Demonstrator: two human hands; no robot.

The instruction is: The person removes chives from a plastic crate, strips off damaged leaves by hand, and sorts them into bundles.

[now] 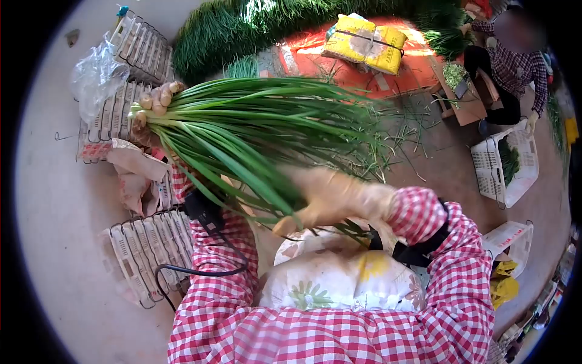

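A bunch of long green stalks (242,115) is held sideways, its pale root ends at the left and its leaf tips fanning out to the right. My left hand (156,109), in a stained glove, is closed around the root ends. Below the leaves, my right hand (330,197) is gloved and blurred by motion. Its thumb points left and its fingers are apart, next to the lower leaves. A floral apron (339,282) covers my lap under the hands.
Stacked white crates (151,252) line the left side, with a plastic bag (100,76). Greens (212,36) lie piled at the back beside yellow packages (367,45). At the right, a co-worker (515,67) sits near a crate of greens (506,164).
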